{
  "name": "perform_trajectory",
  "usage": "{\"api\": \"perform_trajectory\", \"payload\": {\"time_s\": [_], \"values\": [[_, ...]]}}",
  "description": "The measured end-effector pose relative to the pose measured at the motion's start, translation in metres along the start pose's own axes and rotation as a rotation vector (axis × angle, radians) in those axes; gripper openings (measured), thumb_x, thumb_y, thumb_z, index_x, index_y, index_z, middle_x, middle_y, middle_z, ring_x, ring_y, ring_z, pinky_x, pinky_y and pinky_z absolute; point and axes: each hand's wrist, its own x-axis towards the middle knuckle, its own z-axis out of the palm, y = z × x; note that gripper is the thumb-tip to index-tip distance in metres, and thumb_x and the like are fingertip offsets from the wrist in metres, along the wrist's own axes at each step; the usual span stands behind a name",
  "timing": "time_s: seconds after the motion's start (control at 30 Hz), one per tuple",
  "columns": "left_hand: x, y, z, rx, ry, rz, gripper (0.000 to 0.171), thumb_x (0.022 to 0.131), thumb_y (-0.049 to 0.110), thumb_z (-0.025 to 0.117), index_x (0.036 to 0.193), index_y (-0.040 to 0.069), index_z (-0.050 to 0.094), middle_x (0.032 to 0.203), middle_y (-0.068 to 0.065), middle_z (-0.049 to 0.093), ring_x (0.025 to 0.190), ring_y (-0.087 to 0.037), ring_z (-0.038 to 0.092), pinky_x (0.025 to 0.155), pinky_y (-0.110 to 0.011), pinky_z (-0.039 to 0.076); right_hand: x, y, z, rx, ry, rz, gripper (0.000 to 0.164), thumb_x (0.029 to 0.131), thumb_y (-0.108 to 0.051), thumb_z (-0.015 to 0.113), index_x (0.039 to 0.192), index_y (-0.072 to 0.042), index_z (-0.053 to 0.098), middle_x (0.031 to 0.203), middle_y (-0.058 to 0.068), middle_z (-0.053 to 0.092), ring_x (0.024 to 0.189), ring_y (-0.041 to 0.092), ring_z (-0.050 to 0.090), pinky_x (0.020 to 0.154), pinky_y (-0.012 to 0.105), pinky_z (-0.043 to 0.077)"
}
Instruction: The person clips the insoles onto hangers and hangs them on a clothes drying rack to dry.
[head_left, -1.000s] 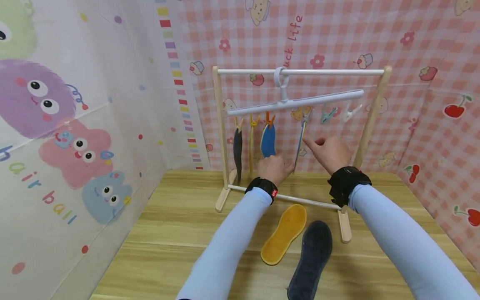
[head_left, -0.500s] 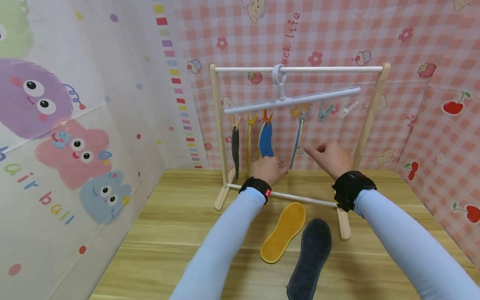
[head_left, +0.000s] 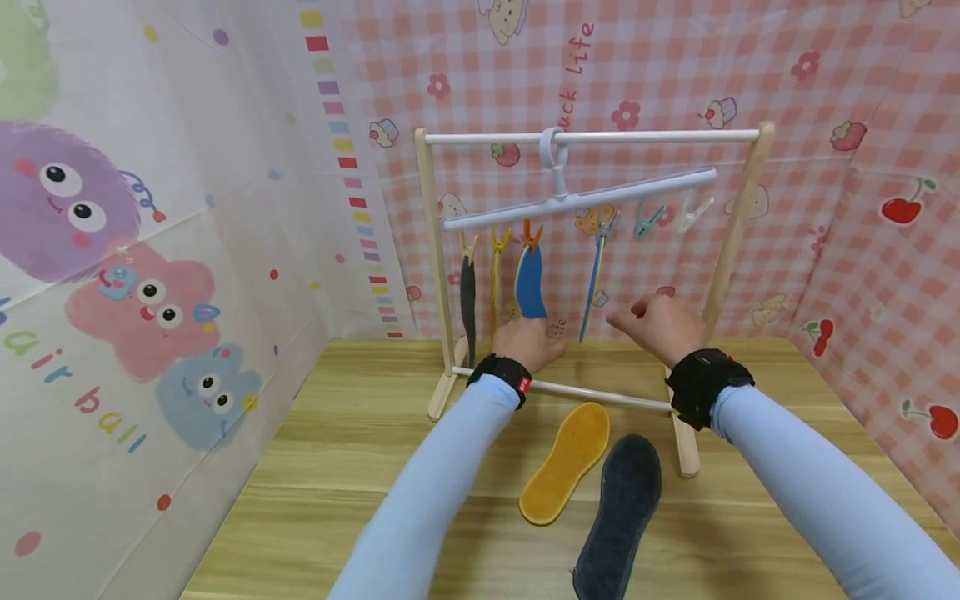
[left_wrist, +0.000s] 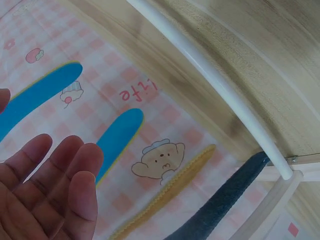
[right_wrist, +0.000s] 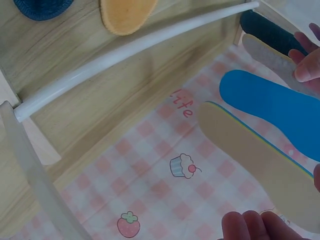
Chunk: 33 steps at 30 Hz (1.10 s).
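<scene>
Four-finger curve relaxed, my left hand [head_left: 528,343] is in front of the lower end of a blue insole [head_left: 530,283] hung from an orange clip [head_left: 532,237]. In the left wrist view no thing lies in that hand [left_wrist: 55,185]. My right hand [head_left: 663,323] hovers right of a second blue insole [head_left: 592,287], seen edge-on under a grey clip [head_left: 606,225], and holds nothing. The right wrist view shows that insole's beige face [right_wrist: 250,150], apart from the fingertips [right_wrist: 252,225]. Further left hang a yellow insole [head_left: 495,292] and a dark grey insole [head_left: 468,308].
A pale hanger [head_left: 637,190] hangs tilted, right end higher, from a wooden-legged rack's white rail [head_left: 660,136]. Its teal clip [head_left: 648,222] and white clip [head_left: 693,216] hold nothing. An orange-yellow insole [head_left: 566,462] and a dark insole [head_left: 621,508] lie on the table [head_left: 337,500].
My left hand has moved left, away from the edge-on blue insole. My right hand has drawn slightly right and down from it. The insole hangs from its clip throughout.
</scene>
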Motion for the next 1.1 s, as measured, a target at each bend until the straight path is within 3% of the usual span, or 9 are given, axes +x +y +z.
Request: {"api": "perform_trajectory", "payload": {"time_s": [0.27,0.5,0.6,0.7,0.83,1.0,1.07,1.1], "values": [[-0.005,-0.002,-0.007,0.001,-0.073,0.003,0.040,0.090,0.056,0.063,0.085,0.017,0.068,0.077,-0.002,0.067,0.071,-0.017,0.066,0.060,-0.033,0.050,-0.001,0.003,0.004,-0.038,-0.043,0.000,0.059,0.090,-0.052,0.064,0.113,0.002,0.069,0.109,0.025,0.069,0.094,0.041,0.064,0.079,0.054,0.048],[-0.006,-0.003,-0.008,-0.003,-0.148,0.017,0.042,0.091,0.057,0.061,0.108,0.020,0.074,0.093,-0.001,0.071,0.084,-0.016,0.066,0.067,-0.032,0.051,-0.002,0.008,0.009,-0.041,-0.097,0.001,0.056,0.090,-0.048,0.067,0.114,0.002,0.070,0.114,0.026,0.067,0.096,0.040,0.064,0.078,0.054,0.050],[-0.007,-0.002,-0.008,0.011,-0.173,0.015,0.044,0.090,0.059,0.061,0.106,0.020,0.073,0.092,-0.001,0.070,0.086,-0.017,0.066,0.069,-0.033,0.051,-0.004,0.009,0.011,-0.055,-0.133,0.011,0.058,0.089,-0.049,0.067,0.115,0.003,0.069,0.114,0.026,0.067,0.097,0.040,0.064,0.079,0.053,0.050],[-0.008,-0.001,-0.009,0.024,-0.198,0.008,0.045,0.089,0.062,0.061,0.092,0.018,0.072,0.086,-0.002,0.068,0.083,-0.017,0.065,0.067,-0.032,0.051,-0.005,0.010,0.013,-0.076,-0.175,0.018,0.060,0.089,-0.050,0.067,0.115,0.004,0.069,0.113,0.025,0.068,0.096,0.041,0.064,0.078,0.052,0.050],[-0.008,-0.001,-0.006,0.025,-0.231,-0.012,0.048,0.087,0.065,0.061,0.083,0.018,0.070,0.094,-0.005,0.068,0.088,-0.018,0.064,0.072,-0.034,0.051,-0.006,0.013,0.015,-0.097,-0.229,0.020,0.060,0.089,-0.050,0.068,0.114,0.005,0.069,0.112,0.024,0.068,0.094,0.039,0.064,0.076,0.050,0.051],[-0.007,-0.001,-0.001,0.023,-0.271,-0.025,0.049,0.087,0.066,0.061,0.089,0.018,0.073,0.114,-0.010,0.065,0.103,-0.023,0.061,0.083,-0.037,0.050,-0.008,0.015,0.017,-0.099,-0.286,0.024,0.061,0.088,-0.051,0.068,0.113,0.004,0.069,0.111,0.024,0.068,0.090,0.036,0.065,0.073,0.048,0.052],[-0.009,0.000,-0.002,0.015,-0.283,-0.030,0.051,0.087,0.066,0.061,0.094,0.017,0.075,0.118,-0.011,0.065,0.104,-0.023,0.061,0.081,-0.037,0.051,-0.009,0.015,0.019,-0.096,-0.301,0.027,0.062,0.088,-0.052,0.068,0.113,0.004,0.069,0.110,0.023,0.068,0.089,0.035,0.065,0.071,0.047,0.051],[-0.010,0.000,-0.002,0.013,-0.288,-0.035,0.054,0.086,0.066,0.061,0.103,0.017,0.075,0.121,-0.012,0.064,0.106,-0.024,0.061,0.081,-0.038,0.052,-0.009,0.015,0.019,-0.097,-0.307,0.028,0.061,0.088,-0.052,0.068,0.113,0.004,0.069,0.110,0.023,0.068,0.088,0.034,0.065,0.071,0.047,0.051]]}}
